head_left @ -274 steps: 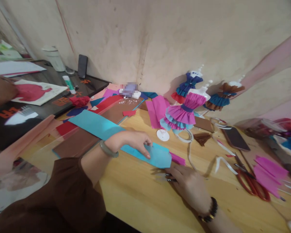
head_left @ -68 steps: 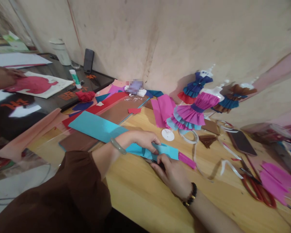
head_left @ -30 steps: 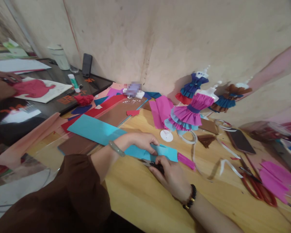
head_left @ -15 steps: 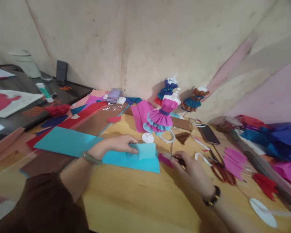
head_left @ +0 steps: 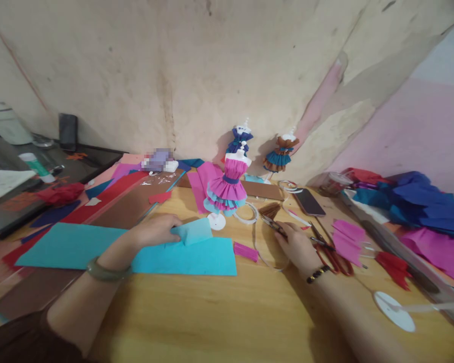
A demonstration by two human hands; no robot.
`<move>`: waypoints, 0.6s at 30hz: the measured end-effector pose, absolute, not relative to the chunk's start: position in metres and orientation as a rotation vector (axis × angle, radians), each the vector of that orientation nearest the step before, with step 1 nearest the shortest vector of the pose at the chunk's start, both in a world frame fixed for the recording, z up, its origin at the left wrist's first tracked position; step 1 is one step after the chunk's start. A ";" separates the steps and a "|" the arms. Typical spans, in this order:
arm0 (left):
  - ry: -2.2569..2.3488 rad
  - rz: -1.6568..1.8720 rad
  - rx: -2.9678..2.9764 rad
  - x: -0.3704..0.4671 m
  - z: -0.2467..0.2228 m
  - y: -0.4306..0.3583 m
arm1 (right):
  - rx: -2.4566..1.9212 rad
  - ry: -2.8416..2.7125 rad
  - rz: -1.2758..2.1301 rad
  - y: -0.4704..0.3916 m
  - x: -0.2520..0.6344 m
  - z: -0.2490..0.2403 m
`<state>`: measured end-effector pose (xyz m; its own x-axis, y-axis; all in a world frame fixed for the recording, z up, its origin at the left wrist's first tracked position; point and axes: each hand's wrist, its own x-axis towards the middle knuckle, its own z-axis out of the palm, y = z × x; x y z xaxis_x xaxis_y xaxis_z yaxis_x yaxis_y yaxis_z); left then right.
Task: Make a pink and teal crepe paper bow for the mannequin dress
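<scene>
Turquoise paper panel [head_left: 194, 233]: in the head view, at the fingertips of the left hand [head_left: 155, 234], tilted a little above the long turquoise strip [head_left: 187, 259]; cut loose or joined as a flap, cannot tell.
Left hand: narrow, thumb and fingers pinching the panel's left edge, wrist across the strip.
Pinch: probably best light and close to the edge, thin paper being likely to crease under a hard grip.
Long turquoise strip: lying under the left wrist, running out past both sides of that hand; best pressed flat, without dragging, for a straight edge.
Right hand [head_left: 297, 247]: closed around dark-handled scissors [head_left: 280, 229], well apart from the panel.
Dark-handled scissors: pointing away from the right hand, toward the brown pleated paper [head_left: 270, 210]; blade gap too blurred to judge. Better set clear of those pleats, within easy reach.
Magenta pleated piece [head_left: 245, 252]: between the hands, just past the strip's right end; at risk of crushing, so lift over rather than slide across.
White ribbon ring [head_left: 247, 221]: beyond the right hand and to its left, tail trailing between both hands; steer around to avoid snagging.
Magenta-dressed mannequin [head_left: 227, 186]: beyond the left hand, to its right; easily knocked, so draw the panel nearer before turning.
Red-handled scissors [head_left: 327, 246]: just right of the right hand; mind the wrist there.
</scene>
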<state>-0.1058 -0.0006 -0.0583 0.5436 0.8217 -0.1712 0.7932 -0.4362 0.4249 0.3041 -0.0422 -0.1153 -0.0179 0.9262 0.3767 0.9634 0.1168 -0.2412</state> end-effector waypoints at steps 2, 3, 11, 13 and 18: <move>1.304 0.058 2.302 -0.106 -0.060 0.000 | -1.774 -1.937 -0.154 -0.045 0.300 -0.113; 1.308 0.051 2.300 -0.105 -0.060 0.000 | -1.734 -1.923 -0.171 -0.048 0.296 -0.111; 1.298 -0.046 2.294 -0.115 -0.050 0.004 | -1.244 -2.235 -0.023 -0.083 0.245 -0.095; 1.353 -0.067 2.264 -0.125 -0.046 0.006 | -1.259 -2.288 -0.013 -0.085 0.236 -0.096; 1.453 0.010 2.226 -0.143 -0.039 0.010 | -1.359 -2.322 -0.043 -0.086 0.231 -0.096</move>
<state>-0.1429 0.0099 -0.0391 0.4365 0.8648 -0.2480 0.8615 -0.3223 0.3924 0.2308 -0.0855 -0.0957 -0.4157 0.8210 0.3912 0.8349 0.5151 -0.1938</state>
